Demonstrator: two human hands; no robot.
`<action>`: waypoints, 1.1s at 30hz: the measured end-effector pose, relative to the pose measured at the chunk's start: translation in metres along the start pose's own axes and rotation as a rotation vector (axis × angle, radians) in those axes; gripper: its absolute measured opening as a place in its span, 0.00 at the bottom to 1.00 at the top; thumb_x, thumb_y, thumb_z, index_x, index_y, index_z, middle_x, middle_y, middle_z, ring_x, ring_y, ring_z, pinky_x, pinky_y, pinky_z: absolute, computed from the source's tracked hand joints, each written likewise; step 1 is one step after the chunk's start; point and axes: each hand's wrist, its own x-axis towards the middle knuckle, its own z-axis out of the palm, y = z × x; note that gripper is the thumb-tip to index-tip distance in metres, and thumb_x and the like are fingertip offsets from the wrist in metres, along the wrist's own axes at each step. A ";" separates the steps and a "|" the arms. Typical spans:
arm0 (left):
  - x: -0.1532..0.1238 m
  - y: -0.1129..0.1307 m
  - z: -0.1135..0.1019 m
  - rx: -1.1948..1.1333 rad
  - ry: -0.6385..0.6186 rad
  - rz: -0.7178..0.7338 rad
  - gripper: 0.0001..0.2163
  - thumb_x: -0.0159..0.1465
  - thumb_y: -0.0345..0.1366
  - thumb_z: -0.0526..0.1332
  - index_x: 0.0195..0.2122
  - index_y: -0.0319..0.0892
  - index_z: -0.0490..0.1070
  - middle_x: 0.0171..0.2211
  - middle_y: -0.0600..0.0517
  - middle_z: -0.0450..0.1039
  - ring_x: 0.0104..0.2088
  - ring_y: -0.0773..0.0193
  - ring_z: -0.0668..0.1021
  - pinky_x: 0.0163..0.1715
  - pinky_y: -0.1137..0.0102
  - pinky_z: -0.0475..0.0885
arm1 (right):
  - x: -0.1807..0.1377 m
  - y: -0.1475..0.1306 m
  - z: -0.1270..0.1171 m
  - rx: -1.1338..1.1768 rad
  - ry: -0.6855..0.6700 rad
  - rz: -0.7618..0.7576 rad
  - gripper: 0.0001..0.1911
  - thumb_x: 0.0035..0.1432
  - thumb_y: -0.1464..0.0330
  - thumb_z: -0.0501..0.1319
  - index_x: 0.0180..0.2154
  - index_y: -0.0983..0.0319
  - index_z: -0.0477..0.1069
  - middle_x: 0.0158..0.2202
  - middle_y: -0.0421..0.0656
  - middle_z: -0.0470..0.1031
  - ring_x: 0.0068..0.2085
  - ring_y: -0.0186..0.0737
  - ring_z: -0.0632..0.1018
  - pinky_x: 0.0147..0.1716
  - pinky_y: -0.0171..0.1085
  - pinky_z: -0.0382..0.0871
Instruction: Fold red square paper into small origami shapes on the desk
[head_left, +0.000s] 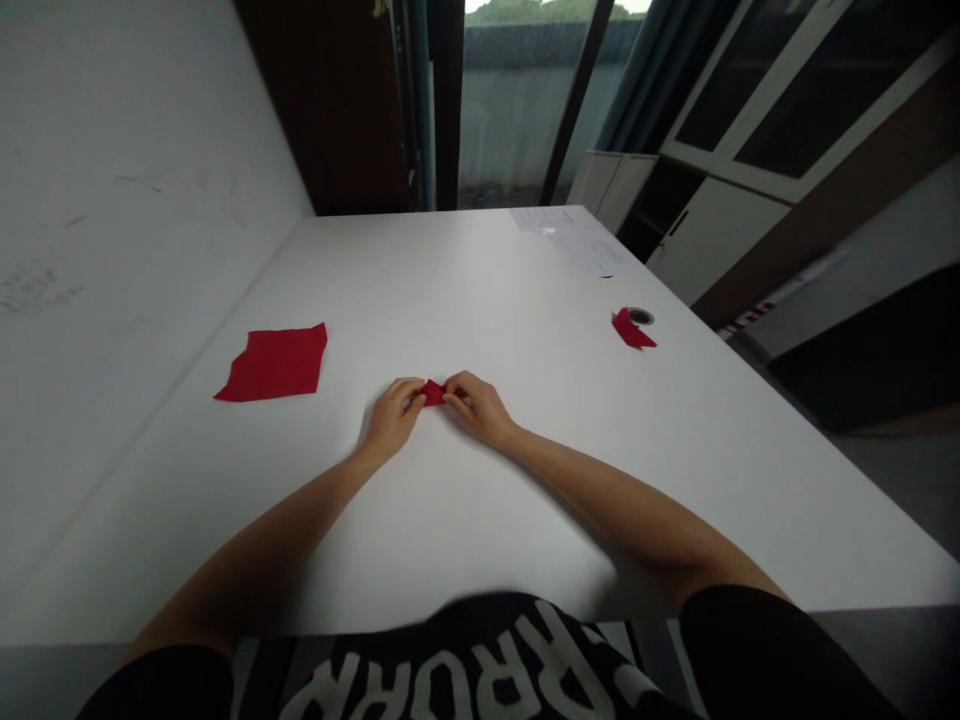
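Observation:
A small folded piece of red paper [433, 393] lies on the white table [480, 500], pinched from both sides. My left hand [394, 415] grips its left end with curled fingers. My right hand [476, 405] grips its right end the same way. Most of the piece is hidden under my fingers. A flat red sheet [276, 363] lies to the left, well apart from my hands. Another folded red piece [632, 329] rests at the right, beside a round cable hole [640, 316].
White papers [577, 240] lie at the table's far right corner. A white wall runs along the left side. Cabinets [712, 235] stand beyond the right edge, with a glass door and window at the back.

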 end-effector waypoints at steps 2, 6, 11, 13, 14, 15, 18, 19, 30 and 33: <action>0.000 0.001 0.000 -0.065 -0.030 -0.048 0.15 0.70 0.36 0.57 0.56 0.47 0.71 0.56 0.47 0.75 0.51 0.59 0.80 0.54 0.61 0.75 | -0.001 -0.001 0.000 -0.013 -0.012 0.017 0.10 0.69 0.61 0.56 0.38 0.60 0.69 0.38 0.44 0.75 0.38 0.38 0.73 0.40 0.36 0.67; -0.001 0.005 -0.001 -0.075 -0.075 -0.113 0.21 0.71 0.39 0.55 0.65 0.47 0.64 0.56 0.47 0.76 0.53 0.58 0.79 0.58 0.60 0.72 | -0.002 -0.004 -0.002 -0.024 -0.024 0.022 0.11 0.69 0.60 0.56 0.39 0.60 0.69 0.39 0.45 0.76 0.38 0.39 0.74 0.42 0.36 0.67; -0.001 0.007 -0.003 -0.005 -0.109 -0.044 0.15 0.72 0.40 0.53 0.52 0.44 0.76 0.51 0.48 0.80 0.52 0.58 0.80 0.56 0.62 0.72 | -0.002 -0.008 -0.002 -0.004 -0.048 0.039 0.11 0.68 0.60 0.57 0.37 0.60 0.69 0.34 0.42 0.74 0.33 0.36 0.72 0.36 0.34 0.66; -0.002 0.008 -0.004 0.017 -0.107 -0.045 0.14 0.72 0.41 0.54 0.48 0.44 0.78 0.46 0.49 0.81 0.46 0.58 0.81 0.51 0.64 0.73 | -0.002 -0.009 -0.001 0.009 -0.047 0.048 0.10 0.68 0.61 0.57 0.36 0.60 0.69 0.32 0.40 0.74 0.31 0.35 0.71 0.34 0.33 0.64; -0.002 0.009 -0.004 0.026 -0.106 -0.046 0.14 0.71 0.42 0.54 0.47 0.44 0.78 0.45 0.49 0.82 0.44 0.58 0.81 0.48 0.64 0.74 | -0.002 -0.009 -0.001 0.017 -0.044 0.051 0.10 0.68 0.61 0.58 0.36 0.60 0.69 0.32 0.40 0.73 0.30 0.34 0.70 0.33 0.33 0.63; -0.002 0.009 -0.004 0.031 -0.108 -0.047 0.14 0.71 0.43 0.55 0.45 0.44 0.78 0.43 0.49 0.82 0.43 0.59 0.81 0.47 0.65 0.73 | -0.002 -0.009 0.000 0.025 -0.041 0.052 0.10 0.67 0.61 0.58 0.36 0.60 0.69 0.31 0.39 0.73 0.29 0.33 0.70 0.32 0.33 0.63; -0.003 0.008 -0.004 0.015 -0.107 -0.059 0.14 0.71 0.44 0.55 0.44 0.44 0.79 0.40 0.50 0.81 0.39 0.60 0.80 0.42 0.67 0.73 | -0.003 -0.008 0.001 0.058 -0.039 0.071 0.08 0.67 0.62 0.58 0.39 0.60 0.70 0.31 0.38 0.73 0.29 0.32 0.69 0.32 0.32 0.62; -0.003 0.007 -0.003 -0.002 -0.101 -0.070 0.14 0.70 0.44 0.55 0.43 0.44 0.78 0.39 0.50 0.81 0.38 0.60 0.80 0.41 0.68 0.73 | -0.003 -0.008 0.001 0.068 -0.042 0.085 0.08 0.67 0.62 0.59 0.41 0.60 0.70 0.30 0.38 0.73 0.28 0.32 0.69 0.31 0.32 0.62; -0.005 0.009 0.000 -0.206 -0.094 -0.153 0.14 0.69 0.45 0.57 0.44 0.43 0.77 0.37 0.51 0.80 0.34 0.63 0.80 0.37 0.70 0.74 | -0.003 -0.003 0.002 -0.065 -0.083 0.125 0.12 0.68 0.60 0.57 0.35 0.61 0.73 0.23 0.35 0.69 0.24 0.31 0.66 0.28 0.32 0.55; -0.006 0.014 -0.002 -0.132 -0.099 -0.134 0.12 0.67 0.44 0.59 0.42 0.44 0.78 0.37 0.52 0.80 0.36 0.62 0.80 0.38 0.69 0.73 | -0.003 -0.005 0.002 -0.068 -0.107 0.106 0.12 0.68 0.61 0.57 0.36 0.60 0.74 0.24 0.36 0.70 0.25 0.31 0.66 0.29 0.31 0.56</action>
